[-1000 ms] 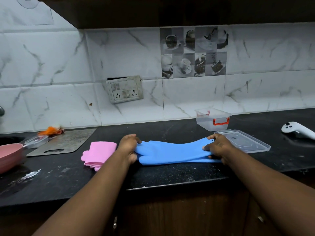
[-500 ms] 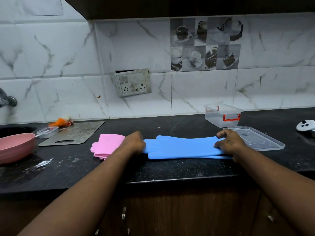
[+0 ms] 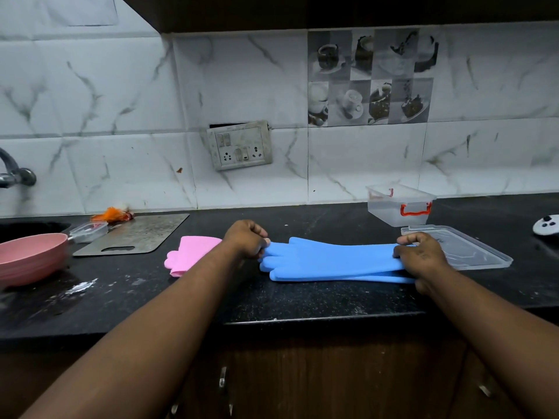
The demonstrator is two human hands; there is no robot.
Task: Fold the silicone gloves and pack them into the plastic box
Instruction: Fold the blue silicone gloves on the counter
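My left hand (image 3: 246, 238) curled its fingers round the fingertip end of the blue gloves (image 3: 329, 261), and my right hand (image 3: 422, 254) pinched the cuff end. The gloves lay stretched flat between them on the dark surface (image 3: 302, 300). Two blue layers showed at the cuff. One folded pink bundle (image 3: 193, 252) lay just beside my left wrist; I could not tell how many gloves it held. One plastic box (image 3: 399, 207) stood open by the wall. Its one lid (image 3: 472, 252) lay flat between it and my right hand. Further left sat one pink bowl (image 3: 30, 258), one small tub (image 3: 89, 231) and one metal board (image 3: 136, 234). One white controller (image 3: 547, 225) lay far right.
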